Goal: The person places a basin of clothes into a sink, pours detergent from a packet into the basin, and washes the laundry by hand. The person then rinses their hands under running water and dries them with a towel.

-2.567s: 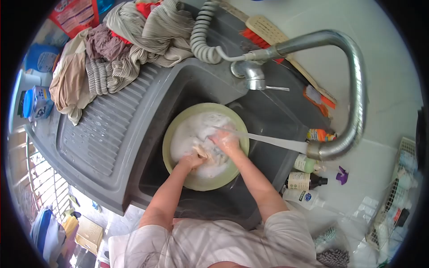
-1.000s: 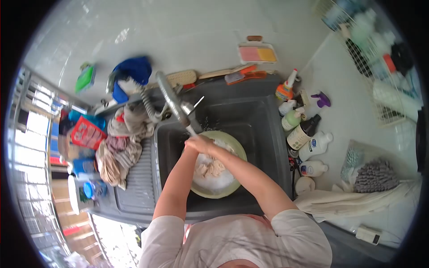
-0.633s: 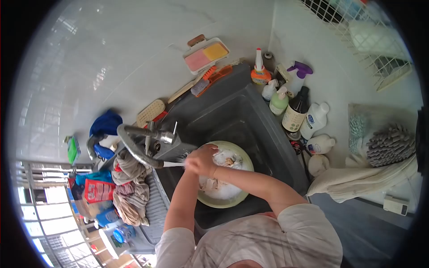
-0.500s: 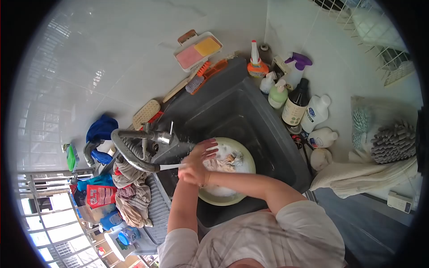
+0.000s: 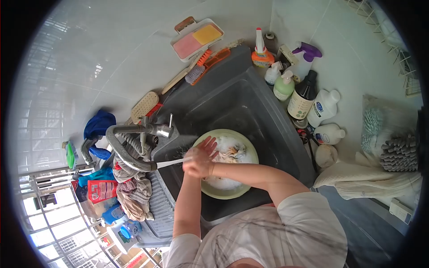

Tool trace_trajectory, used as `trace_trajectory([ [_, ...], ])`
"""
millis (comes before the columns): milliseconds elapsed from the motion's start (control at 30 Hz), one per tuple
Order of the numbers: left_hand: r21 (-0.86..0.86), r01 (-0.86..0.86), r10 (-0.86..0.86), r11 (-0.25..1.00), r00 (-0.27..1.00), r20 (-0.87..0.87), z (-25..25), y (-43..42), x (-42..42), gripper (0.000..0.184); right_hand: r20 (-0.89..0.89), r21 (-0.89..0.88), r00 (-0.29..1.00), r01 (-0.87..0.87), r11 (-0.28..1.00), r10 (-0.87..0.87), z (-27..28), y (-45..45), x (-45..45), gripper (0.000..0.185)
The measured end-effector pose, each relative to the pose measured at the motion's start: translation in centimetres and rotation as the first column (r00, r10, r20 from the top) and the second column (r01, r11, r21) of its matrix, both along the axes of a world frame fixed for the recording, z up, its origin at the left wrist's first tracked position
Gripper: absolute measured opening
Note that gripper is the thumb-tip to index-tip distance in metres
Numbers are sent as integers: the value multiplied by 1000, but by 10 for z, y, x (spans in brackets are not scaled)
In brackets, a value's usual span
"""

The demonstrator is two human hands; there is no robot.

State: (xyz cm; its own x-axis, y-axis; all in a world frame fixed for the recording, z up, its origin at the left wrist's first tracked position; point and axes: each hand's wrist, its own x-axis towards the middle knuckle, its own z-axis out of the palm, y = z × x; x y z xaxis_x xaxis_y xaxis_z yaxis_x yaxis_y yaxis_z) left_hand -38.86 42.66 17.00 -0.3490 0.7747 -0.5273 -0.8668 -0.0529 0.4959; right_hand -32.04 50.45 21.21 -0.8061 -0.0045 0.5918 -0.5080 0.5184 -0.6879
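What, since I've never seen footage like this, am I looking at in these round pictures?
There is no machine: a person works bare-handed, filmed by one camera worn on the head, looking forward and down. The right hand clasps the left hand near its wrist, where water from the faucet meets them; neither seems to hold an object. Close by, a pale green basin with suds and cloth sits in a grey sink. Heaped clothes lie on the ribbed drainboard; bottles line the sink's far side.

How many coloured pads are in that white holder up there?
2: a pink pad at left and a yellow pad at right, side by side in the white holder. Any underneath would be hidden.
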Motion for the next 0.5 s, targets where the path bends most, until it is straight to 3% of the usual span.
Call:
trace_trajectory([
  [33, -79, -3, 7, 997, 998, 57, 8, 2, 4, 54, -150, -112, 969, -214, 970, 197, 21, -3, 2, 12],
  [67, -79, -7, 12, 997, 998, 61, 17, 2, 8, 54, -146, -113, 969, -218, 969, 201, 19, -6, 1, 12],
  [133, -181, -26, 9, 983, 995, -95, 26, 0, 12, 55, -96, -73, 956, -285, 956, 277, 10, -5, -6, 16],
  [167, -156, -75, 56, 985, 991, -120, 27, -3, 21, 52, -212, -4, 950, -233, 972, 227, 4, 1, -12, 16],
  [200, -158, -77, 57, 984, 991, -122, 18, -11, 21, 52, -215, -6, 950, -235, 972, 228, -2, 6, -17, 16],
  [267, 326, -38, 109, 945, 974, -201, -9, -30, 22, 53, -93, -100, 989, -123, 987, 114, -23, 8, -23, 19],
  [300, 88, -256, 251, 963, 966, 65, -5, -27, 21, 60, -89, -109, 989, -126, 986, 117, -34, 6, -29, 19],
  [367, 63, -336, 329, 940, 939, 105, 26, -19, 27, 60, 228, 121, 968, -138, 983, 108, -51, -1, -46, 19],
  [400, 46, -409, 399, 912, 906, 141, 37, -14, 29, 60, 226, 122, 967, -145, 982, 115, -43, -2, -52, 19],
  [467, 63, -484, 476, 873, 873, 109, 38, -13, 35, 65, 556, 15, 825, -126, 992, 97, -18, -6, -58, 32],
  [500, 83, -548, 543, 832, 836, 77, 39, -13, 38, 70, 597, 34, 797, -141, 989, 93, -14, -11, -63, 42],
])
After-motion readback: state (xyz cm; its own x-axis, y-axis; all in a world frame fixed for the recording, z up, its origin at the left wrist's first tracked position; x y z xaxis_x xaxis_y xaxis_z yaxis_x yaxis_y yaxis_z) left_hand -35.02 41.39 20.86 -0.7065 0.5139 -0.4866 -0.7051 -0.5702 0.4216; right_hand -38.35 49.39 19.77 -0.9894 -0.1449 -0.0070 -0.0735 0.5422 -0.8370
